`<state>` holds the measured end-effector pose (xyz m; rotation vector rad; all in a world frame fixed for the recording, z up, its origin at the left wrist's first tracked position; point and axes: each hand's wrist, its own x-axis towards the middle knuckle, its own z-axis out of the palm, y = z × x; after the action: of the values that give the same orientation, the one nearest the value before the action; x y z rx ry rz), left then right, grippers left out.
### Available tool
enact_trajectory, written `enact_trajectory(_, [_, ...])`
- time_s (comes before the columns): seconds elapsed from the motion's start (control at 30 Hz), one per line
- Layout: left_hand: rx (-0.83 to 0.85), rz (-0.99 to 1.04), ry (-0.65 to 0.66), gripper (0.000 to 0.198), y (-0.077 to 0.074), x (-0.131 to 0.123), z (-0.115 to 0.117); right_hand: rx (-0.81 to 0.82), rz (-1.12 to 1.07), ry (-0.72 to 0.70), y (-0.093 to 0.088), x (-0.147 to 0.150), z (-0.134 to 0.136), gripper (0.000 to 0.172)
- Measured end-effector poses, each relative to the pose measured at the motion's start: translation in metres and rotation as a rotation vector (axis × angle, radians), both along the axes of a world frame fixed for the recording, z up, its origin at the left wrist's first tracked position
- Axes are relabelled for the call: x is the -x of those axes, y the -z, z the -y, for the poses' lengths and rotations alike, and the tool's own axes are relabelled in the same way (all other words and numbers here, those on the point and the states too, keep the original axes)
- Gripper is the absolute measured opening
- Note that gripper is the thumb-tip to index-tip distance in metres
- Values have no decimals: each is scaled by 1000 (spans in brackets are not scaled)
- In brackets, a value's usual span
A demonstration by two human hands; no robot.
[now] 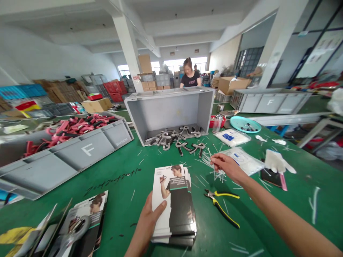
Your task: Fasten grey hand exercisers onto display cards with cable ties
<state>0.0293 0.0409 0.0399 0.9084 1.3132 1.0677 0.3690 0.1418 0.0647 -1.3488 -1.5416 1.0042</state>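
Observation:
My left hand [150, 217] grips the left side of a stack of printed packaging cards [182, 210], thumb on top. The cards show a person with a hand grip and a dark text panel. My right hand [223, 165] is pinched at a pile of thin white cable ties [205, 159], its fingertips among them. Which ties sit between the fingers is partly hidden. Yellow-and-black side cutters [222, 207] lie on the table below that hand. Grey hand grips [182, 144] lie in and before a tipped grey crate [171, 107].
At left stands a grey crate [64, 166] of red-and-black hand grips [72, 130]. Carded grips [80, 228] lie front left. Plastic bags [242, 160], a white glove [278, 162] and a turquoise tray [245, 124] are at right. A co-worker [190, 76] is beyond the tipped crate.

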Motion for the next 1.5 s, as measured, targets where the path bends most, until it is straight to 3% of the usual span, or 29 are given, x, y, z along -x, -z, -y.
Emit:
enact_trajectory(0.2, [-45,-21,-75,77,8,17,2,54,53,-70,0,24,17,31])
enact_trajectory(0.33, [-89,18,-63,73,16,33,3,50,238,-120,0,36,22,30])
enact_trajectory(0.43, [-58,75,-46,73,14,46,5,8,339,-118,-10,46,21,31])
enact_trajectory(0.5, [-36,88,-63,72,10,55,8,-57,256,-52,-24,58,21,30])
enact_trajectory(0.6, [-12,142,-76,69,3,65,15,-187,-42,45,-45,92,26,26])
enact_trajectory(0.67, [-17,181,-67,65,0,70,19,-228,-180,-10,-51,126,34,21])
enact_trajectory(0.8, [-1,176,-80,63,1,75,23,-196,-133,-223,-32,190,54,15])
enact_trajectory(0.9, [7,166,-92,64,3,78,22,-210,-2,-251,-6,214,59,15])
enact_trajectory(1.0, [-2,170,-79,63,3,82,21,-241,37,-222,8,220,58,17])
enact_trajectory(1.27, [6,175,-49,63,9,86,21,-315,40,-178,8,222,59,13])
enact_trajectory(1.4, [-5,148,-30,64,5,88,19,-302,110,-276,15,223,57,14])
enact_trajectory(1.5, [-5,250,-28,60,10,92,16,-248,189,-388,18,225,54,15])
